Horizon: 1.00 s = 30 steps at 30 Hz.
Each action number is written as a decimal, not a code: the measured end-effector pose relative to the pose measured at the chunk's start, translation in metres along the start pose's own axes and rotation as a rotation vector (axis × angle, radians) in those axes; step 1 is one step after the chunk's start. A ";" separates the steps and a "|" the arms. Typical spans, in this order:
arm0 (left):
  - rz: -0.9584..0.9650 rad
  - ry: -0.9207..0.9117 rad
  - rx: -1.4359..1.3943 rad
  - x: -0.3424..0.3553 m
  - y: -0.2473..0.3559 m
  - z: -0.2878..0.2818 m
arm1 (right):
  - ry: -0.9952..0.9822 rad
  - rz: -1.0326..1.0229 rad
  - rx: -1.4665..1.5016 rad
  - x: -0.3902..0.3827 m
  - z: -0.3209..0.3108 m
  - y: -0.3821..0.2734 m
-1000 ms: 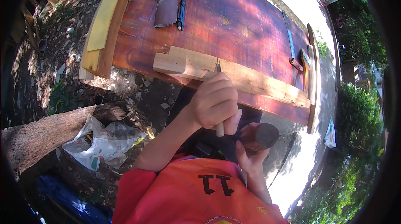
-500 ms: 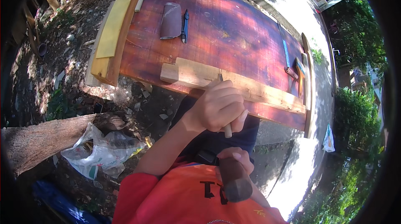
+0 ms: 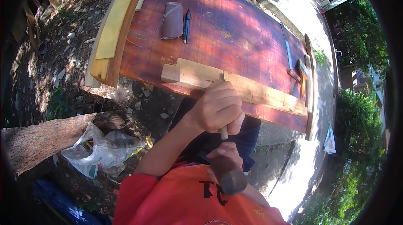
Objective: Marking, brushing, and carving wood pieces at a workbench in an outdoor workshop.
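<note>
My left hand (image 3: pixel 218 107) is closed around the handle of a chisel (image 3: pixel 224 132). The chisel's narrow blade points away from me, its tip at the upper face of a long pale wooden bar (image 3: pixel 264 88). That bar lies along the near edge of the reddish-brown table (image 3: pixel 235 23). Below the chisel's butt end, my right hand (image 3: pixel 226 153) grips a mallet with a dark, rounded head (image 3: pixel 233 181). The mallet head is close to my orange-red shirt and apart from the chisel. The mallet's handle is mostly hidden by its head and my fingers.
On the table lie a curled brown sandpaper sheet (image 3: pixel 172 21), a black pen-like tool (image 3: pixel 187 27), a thin blue tool (image 3: pixel 288 51) and an orange-handled tool (image 3: pixel 301 74). A thick beam (image 3: pixel 121 36) flanks the left edge. A log (image 3: pixel 50 141) and white bag (image 3: pixel 105 151) lie below.
My right hand has moved the mallet slightly up and left, nearer to the chisel's butt. My left hand has shifted a little left, with the chisel still on the wooden bar.
</note>
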State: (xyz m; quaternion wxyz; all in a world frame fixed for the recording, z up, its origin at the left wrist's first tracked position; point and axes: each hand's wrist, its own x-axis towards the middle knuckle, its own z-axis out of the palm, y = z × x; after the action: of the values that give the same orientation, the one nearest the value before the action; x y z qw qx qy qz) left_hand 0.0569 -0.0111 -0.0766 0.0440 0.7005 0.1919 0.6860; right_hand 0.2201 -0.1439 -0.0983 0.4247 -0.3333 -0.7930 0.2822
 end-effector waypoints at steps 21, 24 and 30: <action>-0.017 0.014 0.031 -0.004 -0.003 0.002 | 0.071 0.083 -0.005 0.002 -0.004 0.005; -0.018 0.005 0.027 -0.001 -0.002 0.003 | 0.137 -0.049 0.062 0.000 -0.004 0.007; -0.014 0.027 0.021 -0.006 -0.004 0.006 | -0.001 0.223 -0.112 0.004 0.004 0.000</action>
State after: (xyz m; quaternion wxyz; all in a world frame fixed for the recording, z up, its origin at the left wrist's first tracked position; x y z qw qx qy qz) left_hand 0.0621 -0.0077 -0.0838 0.0388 0.6903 0.2045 0.6929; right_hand 0.2144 -0.1414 -0.0983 0.3709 -0.4423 -0.7660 0.2830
